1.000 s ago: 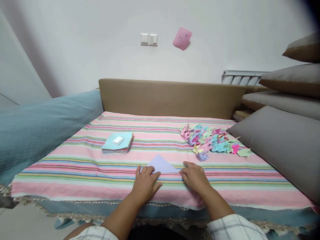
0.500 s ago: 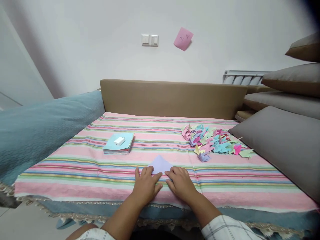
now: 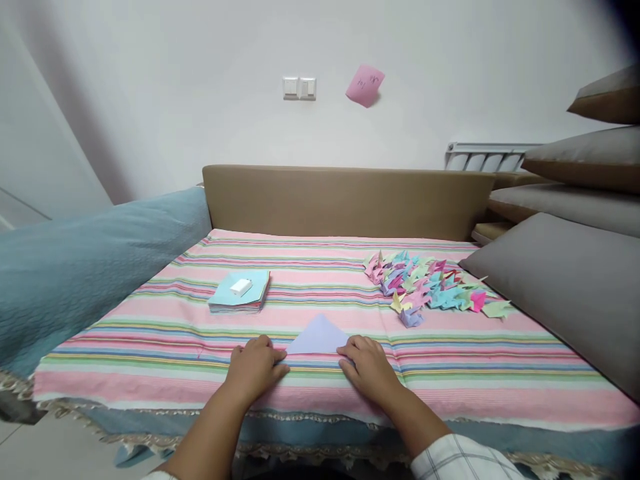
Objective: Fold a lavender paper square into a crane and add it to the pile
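Observation:
A lavender paper (image 3: 318, 335), folded into a triangle, lies flat on the striped cloth (image 3: 450, 360) near its front edge. My left hand (image 3: 254, 370) presses down on the triangle's left corner with curled fingers. At the right corner rests my right hand (image 3: 369, 367), its fingertips on the paper's lower edge. Both hands lie palm down on the fold line.
A stack of coloured paper squares (image 3: 240, 293) with a small white block (image 3: 241, 287) on top sits at the left middle. Many folded paper cranes (image 3: 430, 283) are heaped at the right. Grey cushions (image 3: 565, 280) border the right side, a blue blanket (image 3: 75, 267) the left.
My left hand has slid to the left along the paper's lower edge, out to its left corner. The right hand moved left earlier and now stays at the right corner.

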Demonstrator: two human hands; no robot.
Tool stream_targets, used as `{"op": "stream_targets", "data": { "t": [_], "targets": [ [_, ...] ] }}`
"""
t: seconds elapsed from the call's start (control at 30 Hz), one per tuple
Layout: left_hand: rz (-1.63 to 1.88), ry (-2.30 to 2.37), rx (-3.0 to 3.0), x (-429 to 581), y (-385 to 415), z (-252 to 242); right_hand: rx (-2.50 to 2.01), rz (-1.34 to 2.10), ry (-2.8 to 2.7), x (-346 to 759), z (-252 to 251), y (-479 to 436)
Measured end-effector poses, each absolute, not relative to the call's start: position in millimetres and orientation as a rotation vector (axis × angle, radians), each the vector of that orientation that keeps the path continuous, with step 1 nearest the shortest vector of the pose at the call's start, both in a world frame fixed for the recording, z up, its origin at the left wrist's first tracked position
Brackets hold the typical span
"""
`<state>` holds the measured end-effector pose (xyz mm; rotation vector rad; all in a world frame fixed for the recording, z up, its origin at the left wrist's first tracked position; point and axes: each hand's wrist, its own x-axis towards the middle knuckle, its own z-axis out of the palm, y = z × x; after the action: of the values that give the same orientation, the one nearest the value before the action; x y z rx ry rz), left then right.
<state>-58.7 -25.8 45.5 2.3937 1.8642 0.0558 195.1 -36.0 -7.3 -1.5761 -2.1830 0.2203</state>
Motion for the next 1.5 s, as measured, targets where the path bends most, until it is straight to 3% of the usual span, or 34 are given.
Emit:
{"op": "stream_targets", "data": {
  "t": [0.63, 1.17, 1.5],
  "targets": [
    [0.555, 1.837, 2.333, -40.8, -7.6, 15.9, -1.673, 0.225, -1.915, 217.3, -15.7, -19.1],
    [0.353, 1.689, 2.433, -48.0, -11.5, 18.3, -1.524, 0.268, -2.165, 228.6, -14.0, -25.9],
    [0.477, 1.702, 2.454, -49.7, -10.2, 23.7, -1.414, 0.308, -2.075, 230.4, -12.5, -21.2]
  ]
}}
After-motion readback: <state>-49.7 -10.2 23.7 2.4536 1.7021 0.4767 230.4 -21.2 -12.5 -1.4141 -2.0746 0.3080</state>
